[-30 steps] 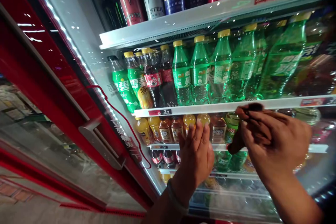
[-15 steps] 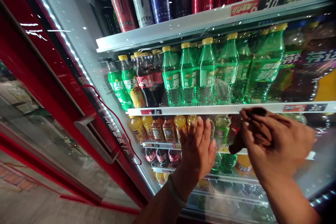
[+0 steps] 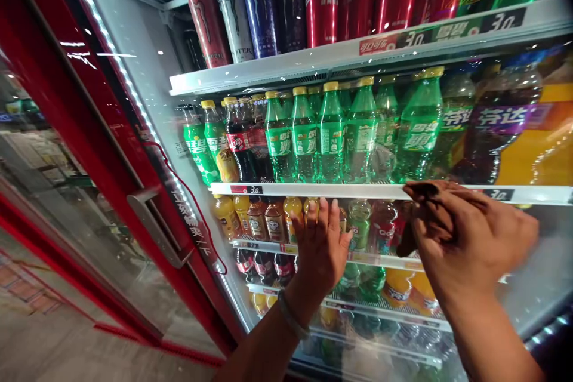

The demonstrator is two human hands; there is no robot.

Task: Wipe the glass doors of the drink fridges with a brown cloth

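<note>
My left hand (image 3: 324,245) is raised with its fingers stretched out and spread, palm toward the glass front of a drinks fridge. Whether it touches the glass I cannot tell. Behind its fingers stand small yellow and brown bottles. A crumpled dark brown cloth (image 3: 427,215) is bunched in my right hand (image 3: 478,239), whose fingers close around it. That hand is in front of the white shelf edge (image 3: 313,192), below a large green soda bottle (image 3: 421,122). Part of the cloth is hidden by the fingers.
Red cans (image 3: 322,0) and slim energy drink cans (image 3: 259,9) fill the top shelf. Green soda bottles (image 3: 304,131) line the one below. A red door frame with a metal handle (image 3: 159,230) stands at left, beside a lit strip and a thin red cord (image 3: 197,197).
The view has shifted, so the shelves sit further left and more of the top cans shows. Against the bottles, my right hand and the cloth appear further right. My left hand stays spread.
</note>
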